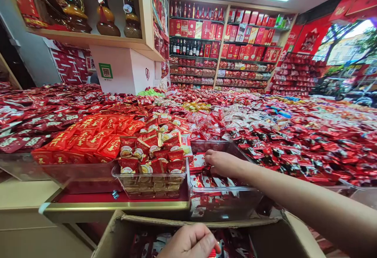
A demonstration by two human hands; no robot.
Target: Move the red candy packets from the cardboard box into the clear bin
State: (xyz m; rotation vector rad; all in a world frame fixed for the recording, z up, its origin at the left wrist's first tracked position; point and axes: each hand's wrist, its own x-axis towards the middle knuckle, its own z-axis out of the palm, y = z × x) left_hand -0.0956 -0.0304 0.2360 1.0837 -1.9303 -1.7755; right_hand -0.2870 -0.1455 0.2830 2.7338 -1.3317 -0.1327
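Observation:
My right hand [219, 163] reaches into a clear plastic bin [224, 189], its fingers curled onto a small red-and-white snack packet [198, 160]. More packets of that kind [206, 182] stand in a row along the bin's front. Low in the view, my left hand [191, 243] is closed, thumb against the fingers, with a bit of a red packet [212, 254] showing below it. Beneath that hand is an open cardboard box [265, 230], where more red-and-white packets [235, 246] lie. The hand's lower part is cut off by the frame.
Left of the bin stands a clear bin of durian snack packets [153, 165], then orange-red packets [91, 136]. Heaps of red packets [309, 144] spread to the right. A brass-edged counter [123, 204] runs behind the box. A wooden cabinet [118, 40] overhangs at upper left.

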